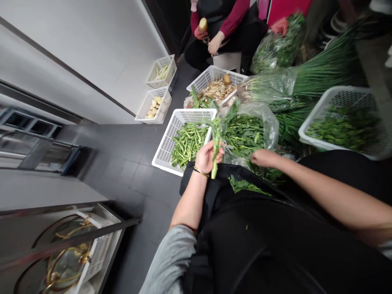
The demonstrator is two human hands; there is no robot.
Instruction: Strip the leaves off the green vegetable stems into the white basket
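My left hand [206,157] is closed around a leafy green vegetable stalk [216,139], held upright with its pale cut end down. Just left of it stands a white basket [163,154] with a heap of trimmed green stems [187,145] inside. My right hand [263,158] is curled shut at the near edge of an open plastic bag [271,126] full of leafy stalks [243,132]; whatever its fingers hold is hidden. Loose green leaves [245,185] lie on the black apron [260,237] over my lap.
Across from me a person [223,28] holds a peeled potato [203,24] above a basket of peelings [214,87]. Small baskets [154,106] stand by the wall. Long green stalks [324,67] and a basket of greens [343,126] lie right. A metal rack [119,228] stands lower left.
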